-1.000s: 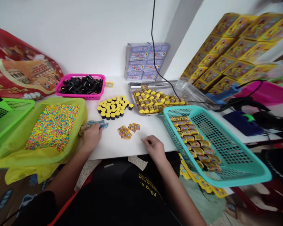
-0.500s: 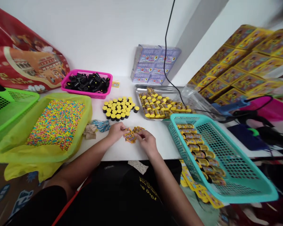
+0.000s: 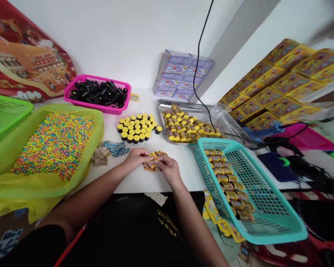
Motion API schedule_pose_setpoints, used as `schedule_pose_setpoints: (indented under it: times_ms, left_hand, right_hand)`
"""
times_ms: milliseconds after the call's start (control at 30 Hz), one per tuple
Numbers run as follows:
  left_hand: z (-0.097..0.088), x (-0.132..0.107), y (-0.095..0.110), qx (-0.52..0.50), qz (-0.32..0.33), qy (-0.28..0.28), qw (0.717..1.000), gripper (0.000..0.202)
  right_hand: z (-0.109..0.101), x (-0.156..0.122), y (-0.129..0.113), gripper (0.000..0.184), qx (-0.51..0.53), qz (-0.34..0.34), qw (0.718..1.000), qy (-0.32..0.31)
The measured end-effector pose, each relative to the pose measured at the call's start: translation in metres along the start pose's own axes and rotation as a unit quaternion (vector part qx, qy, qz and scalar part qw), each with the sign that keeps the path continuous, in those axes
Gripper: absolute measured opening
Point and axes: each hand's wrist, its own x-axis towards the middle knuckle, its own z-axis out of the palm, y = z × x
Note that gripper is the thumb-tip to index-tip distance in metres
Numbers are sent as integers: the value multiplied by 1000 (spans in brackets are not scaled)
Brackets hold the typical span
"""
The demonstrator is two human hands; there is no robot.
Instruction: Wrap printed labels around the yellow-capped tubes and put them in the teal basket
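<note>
My left hand (image 3: pixel 136 158) is closed in a pinch on the left side of a small yellow printed label (image 3: pixel 151 163). On the right side, my right hand (image 3: pixel 168 167) pinches the same label with thumb and forefinger. More printed labels (image 3: pixel 149 169) lie on the white table just under and behind my fingers, partly covered by them. Beyond the hands stands a cluster of black canisters with yellow lids (image 3: pixel 136 128). Crumpled brown paper (image 3: pixel 100 155) and a blue striped cloth or wrapper (image 3: pixel 115 148) lie left of my left hand.
Left stands a yellow-lined tub of coloured candies (image 3: pixel 55 144); behind it, a pink basket (image 3: pixel 114 108) holds black canisters. A metal tray (image 3: pixel 169 139) and turquoise basket (image 3: pixel 281 207) hold labelled canisters. A black cable (image 3: pixel 196 70) hangs down. Purple boxes (image 3: pixel 175 79) and yellow boxes (image 3: pixel 275 87) are stacked behind.
My hands have come closer together over the labels. The view has shifted slightly, moving the baskets a little left in the picture.
</note>
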Motion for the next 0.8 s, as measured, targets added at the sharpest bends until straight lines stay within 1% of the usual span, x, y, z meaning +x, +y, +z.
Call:
schedule_pose_setpoints:
  times_ms: [67, 167, 267, 333, 400, 467, 533, 600, 700, 767, 800]
  left_hand:
    - [1, 2, -4, 9, 21, 20, 1000, 32]
    - [1, 5, -9, 20, 26, 41, 999, 31]
    - [0, 6, -11, 37, 33, 50, 998, 31]
    - [-3, 7, -10, 53, 54, 72, 994, 32]
    - [-5, 7, -8, 73, 84, 104, 988, 32]
    - [-8, 7, -7, 85, 95, 120, 984, 30]
    - [-9, 7, -7, 76, 76, 117, 987, 29]
    - [-8, 7, -7, 44, 38, 102, 993, 30]
    - [-7, 7, -6, -22, -2, 85, 996, 30]
    - [-7, 7, -5, -53, -8, 75, 996, 31]
    - [-7, 6, -4, -64, -9, 70, 995, 31]
  right_hand:
    - [0, 2, 1, 37, -23, -5, 1000, 0]
    - [1, 5, 4, 42, -61, -11, 998, 1]
    - [-1, 9, 8, 45, -104, -14, 994, -1]
    - [-5, 11, 11, 44, -143, -20, 990, -3]
    - [-9, 12, 13, 42, -215, -38, 976, -1]
    - [-14, 12, 11, 35, -313, -63, 948, 17]
    - [-17, 14, 5, 29, -388, -80, 917, 48]
    - [-18, 21, -5, 28, -415, -90, 902, 72]
    - [-11, 44, -20, 25, -403, -115, 905, 77]
    - [0, 65, -27, 22, -396, -136, 906, 67]
    - [6, 76, -29, 24, -398, -145, 904, 56]
